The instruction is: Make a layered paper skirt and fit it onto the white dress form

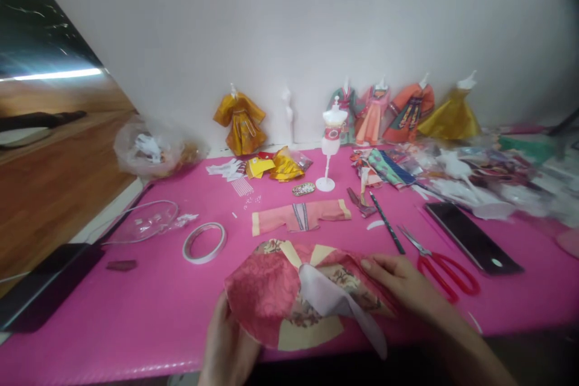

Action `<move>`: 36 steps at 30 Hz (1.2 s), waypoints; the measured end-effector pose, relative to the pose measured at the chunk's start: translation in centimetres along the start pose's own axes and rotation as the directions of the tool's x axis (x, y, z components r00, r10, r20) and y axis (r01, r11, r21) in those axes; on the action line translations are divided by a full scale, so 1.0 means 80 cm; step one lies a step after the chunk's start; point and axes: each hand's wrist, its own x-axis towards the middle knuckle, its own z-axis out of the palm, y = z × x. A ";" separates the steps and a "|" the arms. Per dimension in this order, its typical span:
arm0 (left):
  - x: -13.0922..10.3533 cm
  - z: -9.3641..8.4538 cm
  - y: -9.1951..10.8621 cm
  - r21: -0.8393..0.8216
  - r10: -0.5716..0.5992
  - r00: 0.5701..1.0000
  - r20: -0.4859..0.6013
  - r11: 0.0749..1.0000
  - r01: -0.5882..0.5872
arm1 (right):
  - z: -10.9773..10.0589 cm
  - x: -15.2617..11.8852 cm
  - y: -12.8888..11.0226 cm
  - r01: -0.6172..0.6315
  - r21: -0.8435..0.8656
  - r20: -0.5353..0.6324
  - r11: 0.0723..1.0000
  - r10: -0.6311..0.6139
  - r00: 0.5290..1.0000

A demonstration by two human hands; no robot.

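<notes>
the head view looks down from close above the pink table (149, 307), facing the wall (289, 24).

The left hand (230, 339), partly hidden, was bare; the right hand (400, 280) was bare too, its slender forearm (465, 338) uncovered to the view's edge.

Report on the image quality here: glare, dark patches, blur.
Head view: a light streak glares at far left; head view: the upper right corner falls dark; head view: the plastic bags at right look smeared, their edges hard to separate; head view: the cloth in the hands looks soft, though its patches remain distinguishable.
</notes>
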 end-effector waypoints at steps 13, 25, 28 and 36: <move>-0.021 -0.008 0.001 0.933 0.308 0.893 0.327 0.048 -0.357 | 0.003 -0.005 0.007 0.253 -0.692 -0.159 0.676 -0.485 0.860; 0.023 0.068 -0.043 0.928 0.152 0.929 0.336 -0.220 -0.299 | 0.035 0.012 0.016 0.087 -0.656 -0.220 0.750 -0.301 0.928; 0.021 0.055 -0.034 0.941 0.136 0.939 0.315 0.086 -0.328 | 0.025 0.008 0.003 0.151 -0.500 -0.223 0.853 -0.295 0.929; -0.006 0.062 0.040 0.854 0.068 0.971 0.229 0.464 -0.234 | 0.005 -0.006 -0.010 0.044 0.218 -0.082 0.975 -0.027 0.996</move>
